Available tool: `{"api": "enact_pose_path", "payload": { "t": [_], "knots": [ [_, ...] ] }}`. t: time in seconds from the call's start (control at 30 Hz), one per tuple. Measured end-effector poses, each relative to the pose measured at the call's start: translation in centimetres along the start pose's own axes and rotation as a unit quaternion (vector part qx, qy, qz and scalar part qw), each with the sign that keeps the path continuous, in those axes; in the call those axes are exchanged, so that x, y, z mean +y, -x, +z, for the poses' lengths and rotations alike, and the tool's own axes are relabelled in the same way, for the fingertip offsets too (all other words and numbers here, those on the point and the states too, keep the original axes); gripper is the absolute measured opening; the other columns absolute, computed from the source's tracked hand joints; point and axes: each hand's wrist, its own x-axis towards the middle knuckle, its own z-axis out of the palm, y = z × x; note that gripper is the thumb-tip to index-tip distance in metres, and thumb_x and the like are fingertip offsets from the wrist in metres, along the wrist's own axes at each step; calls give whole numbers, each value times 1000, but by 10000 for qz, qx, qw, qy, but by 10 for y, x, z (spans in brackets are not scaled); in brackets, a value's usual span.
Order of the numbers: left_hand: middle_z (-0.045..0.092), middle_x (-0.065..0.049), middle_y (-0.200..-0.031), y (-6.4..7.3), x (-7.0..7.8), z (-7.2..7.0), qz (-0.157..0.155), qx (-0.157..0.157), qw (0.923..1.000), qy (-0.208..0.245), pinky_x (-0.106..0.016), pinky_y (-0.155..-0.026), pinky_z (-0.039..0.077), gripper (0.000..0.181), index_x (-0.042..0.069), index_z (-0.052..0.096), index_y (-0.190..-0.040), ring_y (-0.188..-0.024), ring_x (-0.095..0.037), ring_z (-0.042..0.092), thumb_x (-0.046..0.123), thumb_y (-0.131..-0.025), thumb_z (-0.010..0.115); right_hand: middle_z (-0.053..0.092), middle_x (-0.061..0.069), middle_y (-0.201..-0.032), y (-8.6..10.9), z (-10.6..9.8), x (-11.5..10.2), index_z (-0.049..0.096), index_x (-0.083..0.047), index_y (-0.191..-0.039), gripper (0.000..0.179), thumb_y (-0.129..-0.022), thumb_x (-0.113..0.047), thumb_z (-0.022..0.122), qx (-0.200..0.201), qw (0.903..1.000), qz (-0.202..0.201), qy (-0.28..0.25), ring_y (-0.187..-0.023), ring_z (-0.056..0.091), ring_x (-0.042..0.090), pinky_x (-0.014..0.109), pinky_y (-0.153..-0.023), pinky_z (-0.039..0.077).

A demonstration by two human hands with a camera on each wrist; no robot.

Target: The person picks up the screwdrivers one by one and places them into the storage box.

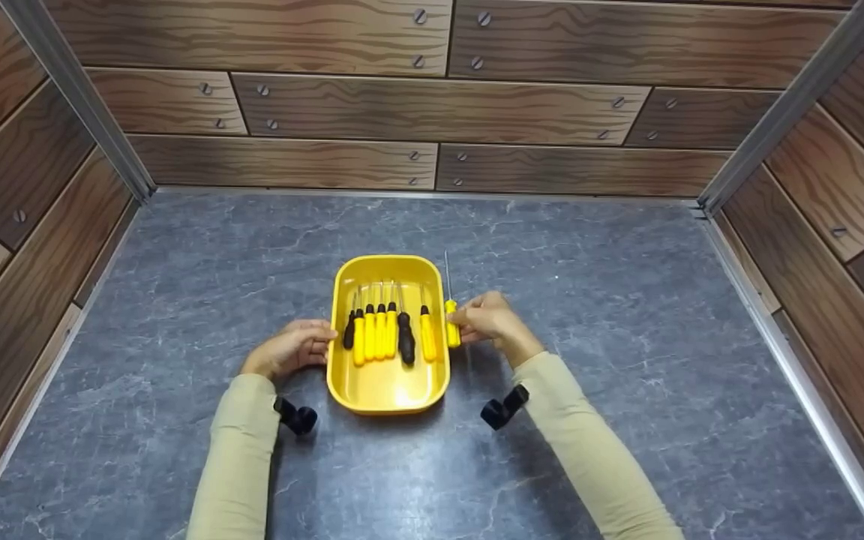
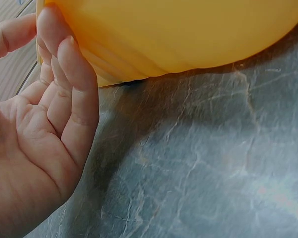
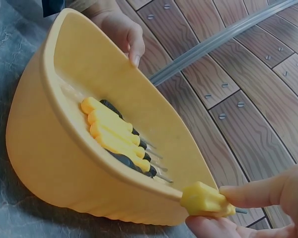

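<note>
A yellow plastic tray stands on the grey surface with several screwdrivers lying side by side in it. Most have yellow handles; a black-handled screwdriver lies among them. At the tray's left side my left hand pinches its wall, thumb at the rim and fingers against the outside. In the left wrist view those fingers touch the wall. My right hand pinches a yellow-handled screwdriver between thumb and fingers, just outside the right rim, its thin shaft pointing away from me.
Grey marbled tabletop surrounds the tray. Wood-patterned panels rise at the back and both sides, with metal edge strips along the borders. A black wrist camera sits on each sleeve.
</note>
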Motion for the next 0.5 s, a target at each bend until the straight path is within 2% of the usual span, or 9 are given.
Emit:
{"api": "enact_pose_path", "payload": {
  "t": [0.13,0.33,0.5],
  "knots": [
    [68,5,-77,0,0,0,-26,-24,10000,8,-22,-69,58,13,13,59,-88,-69,-7,66,8,-96,50,60,1,-64,1,1,-2,63,12,-105,26,-87,-6,66,-80,9999,-86,17,-51,60,7,29,-66,62],
    [68,5,-76,-1,0,0,-11,-40,10000,16,-22,-70,58,14,13,59,-86,-69,-7,66,8,-96,49,59,3,-67,1,8,-3,62,12,-103,24,-85,-4,67,3,9999,-46,109,-51,59,9,28,-64,62],
    [68,5,-76,-1,1,0,-15,-66,10000,-6,-22,-70,58,14,13,58,-86,-70,-7,66,8,-96,49,58,3,-63,4,12,-6,63,11,-98,20,-84,-3,69,193,9993,-61,299,-47,58,9,33,-68,62]
  ]
}}
